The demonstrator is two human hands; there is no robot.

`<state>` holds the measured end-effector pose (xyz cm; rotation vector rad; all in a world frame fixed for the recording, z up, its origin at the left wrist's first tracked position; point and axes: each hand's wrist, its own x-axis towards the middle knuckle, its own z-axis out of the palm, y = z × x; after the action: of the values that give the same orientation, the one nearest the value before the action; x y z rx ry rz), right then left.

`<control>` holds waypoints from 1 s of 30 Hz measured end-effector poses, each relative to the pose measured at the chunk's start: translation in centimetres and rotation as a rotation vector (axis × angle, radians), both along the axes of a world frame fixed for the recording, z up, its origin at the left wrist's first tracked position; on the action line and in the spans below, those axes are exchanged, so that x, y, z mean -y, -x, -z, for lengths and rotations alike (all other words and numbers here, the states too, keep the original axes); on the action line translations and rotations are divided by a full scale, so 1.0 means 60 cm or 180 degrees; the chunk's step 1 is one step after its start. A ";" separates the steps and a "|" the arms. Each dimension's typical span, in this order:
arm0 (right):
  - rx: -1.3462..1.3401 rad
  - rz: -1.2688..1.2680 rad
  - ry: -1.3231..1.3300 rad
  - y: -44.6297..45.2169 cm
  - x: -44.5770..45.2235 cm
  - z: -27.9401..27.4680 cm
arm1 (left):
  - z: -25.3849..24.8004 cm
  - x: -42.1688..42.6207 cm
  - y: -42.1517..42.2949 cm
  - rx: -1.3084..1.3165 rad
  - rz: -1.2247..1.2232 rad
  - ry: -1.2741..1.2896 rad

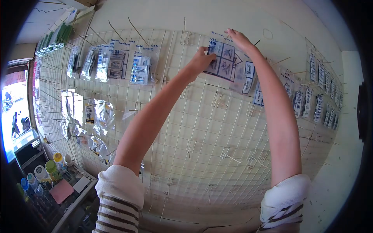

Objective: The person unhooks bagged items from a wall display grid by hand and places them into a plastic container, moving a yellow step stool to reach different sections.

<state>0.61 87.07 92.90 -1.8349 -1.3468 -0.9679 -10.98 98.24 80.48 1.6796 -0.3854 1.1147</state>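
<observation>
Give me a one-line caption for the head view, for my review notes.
Two hands raised to a plastic packet on a wire rack.

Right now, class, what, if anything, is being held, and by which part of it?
The left hand holds the printed plastic packet by its left edge; whether the right hand grips anything cannot be told.

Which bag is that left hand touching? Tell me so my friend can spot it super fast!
Find the big wire rack on the wall, then look near its top, where the left hand reaches up. The clear bag is right at that hand's fingers. Unlike the bags beside it, it shows four dark-framed boxes, two above two.
</observation>
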 end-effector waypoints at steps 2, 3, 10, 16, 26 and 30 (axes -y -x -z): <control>0.0298 0.0098 -0.0029 -0.013 -0.005 -0.006 | 0.004 0.001 0.002 -0.0017 -0.0034 0.0019; 0.0155 -0.0058 -0.0028 -0.012 -0.004 -0.004 | 0.007 0.007 0.013 -0.0023 -0.0063 0.0013; 0.0280 -0.0090 0.0046 0.007 0.010 0.000 | -0.002 0.015 0.030 0.0202 0.0276 -0.0155; -0.1534 -0.1566 0.0035 0.016 0.026 0.003 | -0.004 0.011 0.027 0.0261 -0.0049 -0.0230; -0.1553 -0.1586 0.0015 0.018 0.020 0.006 | -0.005 0.000 0.027 0.0052 -0.0270 -0.0399; -0.1942 -0.2299 0.0344 0.025 0.023 0.010 | -0.002 0.002 0.027 0.0054 -0.0179 -0.0362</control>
<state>-0.90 85.70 92.31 -1.3574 -1.4864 0.0429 -12.58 98.09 80.63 1.7910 -0.4213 1.1674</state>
